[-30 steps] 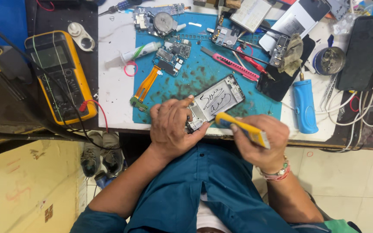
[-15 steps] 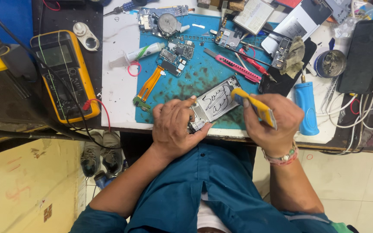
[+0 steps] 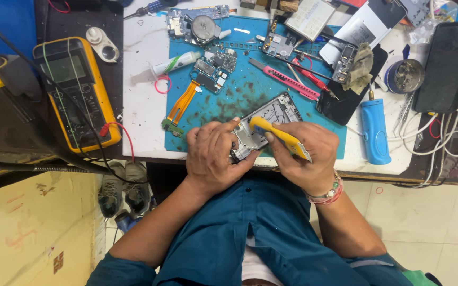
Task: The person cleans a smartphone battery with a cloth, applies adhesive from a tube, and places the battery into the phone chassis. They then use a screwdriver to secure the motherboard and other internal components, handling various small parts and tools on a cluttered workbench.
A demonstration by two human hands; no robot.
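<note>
Holding the opened phone frame [image 3: 263, 124] at lower centre of the frame, on the near edge of the blue work mat [image 3: 250, 92]. Left hand [image 3: 213, 156] is clenched round the frame's lower-left end, thumb on top. Right hand [image 3: 303, 153] grips a yellow pry tool [image 3: 279, 137], fingers wrapped on the handle, tip pressed onto the frame's lower part.

Progress, judging from the layout: teardown looks well along. The frame is stripped and shows bare metal; boards are already out, with a small circuit board [image 3: 213, 69] and an orange flex cable [image 3: 181, 103] lying on the mat at centre-left. Left to do: whatever the pry tool is working on inside the frame; can't tell exactly what part, the fingers hide it.

Around:
- yellow multimeter [image 3: 75, 90] at left, red lead trailing toward the table edge
- white syringe tube [image 3: 173, 63] upper centre-left
- pink cutter knife [image 3: 284, 79] and red-handled tweezers [image 3: 314, 79] just above the frame
- blue cylindrical tool [image 3: 375, 130] at right, near the right hand
- dark phone [image 3: 449, 58] at upper right, white cables below it

Obstructions: the cutter and tweezers lie near the frame's upper end; the mat is cluttered and speckled with debris. Frame overhangs the table edge toward the lap.
</note>
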